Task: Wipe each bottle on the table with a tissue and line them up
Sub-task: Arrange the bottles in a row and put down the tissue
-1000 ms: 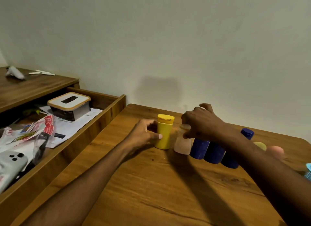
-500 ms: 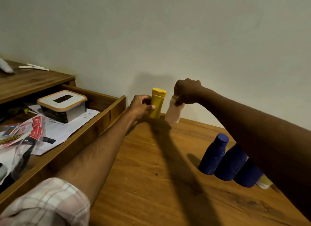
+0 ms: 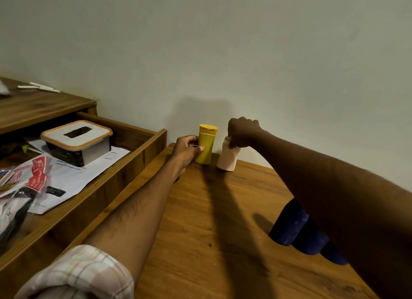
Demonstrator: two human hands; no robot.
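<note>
1. Head view, the surface: I am leaning over a brown wooden table point(image 3: 200, 232) that runs up to a plain pale wall point(image 3: 245, 53). Long shadows of my arms fall across the wood.
2. To my left an open wooden drawer point(image 3: 124, 171) sits beside the table edge. Inside it lie a white tissue box with an orange rim point(image 3: 75, 140), printed papers point(image 3: 73, 176) and a red-and-white packet point(image 3: 36, 176). Above the drawer is a desk top point(image 3: 40, 107) with thin white sticks point(image 3: 39, 87) on it.
3. My left hand point(image 3: 188, 149) is curled round the yellow bottle point(image 3: 205, 147), thumb across its front; the bottle stands upright at the table's far edge, close to the wall.
4. My right hand point(image 3: 242, 132) grips the top of the pale pink bottle point(image 3: 227, 159) from above, fingers closed over its cap. It stands just right of the yellow one, a small gap between them.
5. Three dark blue bottles point(image 3: 294, 227) stand together near my right forearm, well apart from the two at the wall, partly hidden by the arm.
6. Against half a second ago: both bottles were then held up in the air before the wall; now both have their bases on the wood. My grips are the same. The blue bottles have not moved on the table.
</note>
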